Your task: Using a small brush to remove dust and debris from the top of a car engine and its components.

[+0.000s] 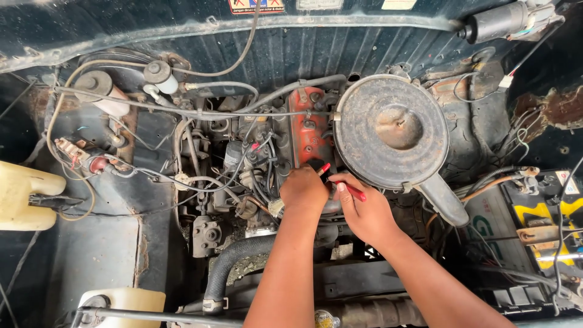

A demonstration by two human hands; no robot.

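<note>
I look down into a car's engine bay. My left hand (303, 191) and my right hand (364, 209) meet over the middle of the engine, just below the red valve cover (308, 130) and beside the round dusty air cleaner housing (392, 130). Between them is a tool with red handles (354, 191); my right hand grips one handle. Another red and black part shows at my left hand's knuckles. The tool's tip is hidden under my left hand. Wires and hoses crowd the engine to the left of my hands.
A battery with yellow labels (534, 228) sits at the right. A black radiator hose (234, 261) curves below my left arm. A pale yellow fluid tank (24, 194) is at the left edge, another tank (124, 304) at the bottom left.
</note>
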